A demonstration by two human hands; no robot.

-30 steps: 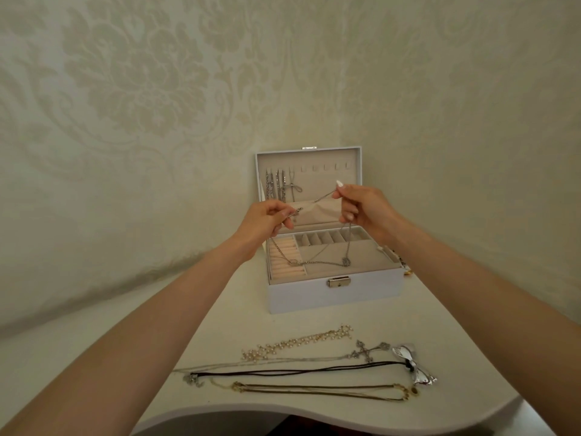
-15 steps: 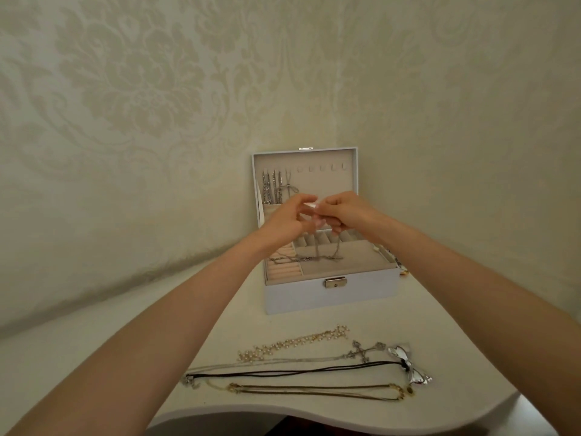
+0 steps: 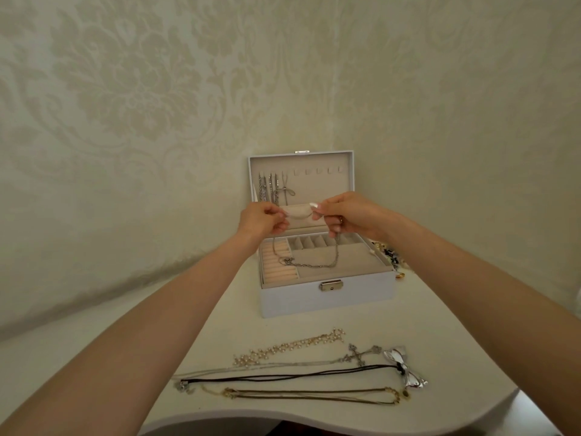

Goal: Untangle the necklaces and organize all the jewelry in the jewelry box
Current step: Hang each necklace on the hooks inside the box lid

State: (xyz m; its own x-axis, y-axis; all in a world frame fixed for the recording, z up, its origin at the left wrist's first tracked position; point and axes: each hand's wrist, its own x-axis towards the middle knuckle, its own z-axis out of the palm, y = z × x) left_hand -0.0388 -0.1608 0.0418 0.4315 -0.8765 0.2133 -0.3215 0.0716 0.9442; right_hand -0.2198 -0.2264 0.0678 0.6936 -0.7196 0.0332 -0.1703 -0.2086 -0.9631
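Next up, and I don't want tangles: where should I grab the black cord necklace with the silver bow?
Probably by the silver bow, pinched from above at its right side: it is the bulkiest part, at the right end of the black cord necklace, and the cross pendant crowds its left.

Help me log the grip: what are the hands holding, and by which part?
A silver chain necklace: left hand and right hand each pinch its upper part; the loop hangs below.
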